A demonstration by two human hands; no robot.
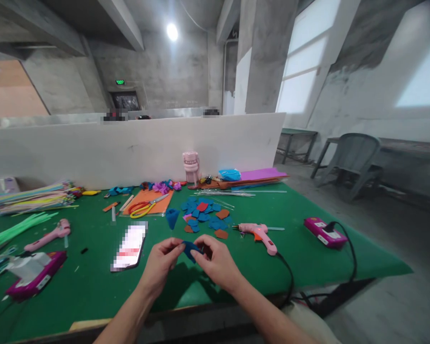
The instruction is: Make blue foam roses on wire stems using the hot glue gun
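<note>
Both of my hands meet over the near edge of the green table (pixel 308 248). My left hand (pixel 161 263) and my right hand (pixel 215 260) pinch the same small blue felt piece (pixel 190 249) between their fingertips. Just beyond it stands a blue felt cone (pixel 172 217). A heap of blue, red and brown felt cut-outs (pixel 206 217) lies behind that. A pink glue gun (pixel 260 234) rests on the table to the right of my right hand, its black cable running off the front edge.
A phone (pixel 130 247) lies left of my hands. Orange-handled scissors (pixel 146 205) sit on an orange sheet. A second pink glue gun (pixel 48 235), magenta boxes (pixel 324 232) (pixel 32 277), pipe cleaners (pixel 28 196) and a white partition (pixel 129 148) surround the area. A grey chair (pixel 354 162) stands right.
</note>
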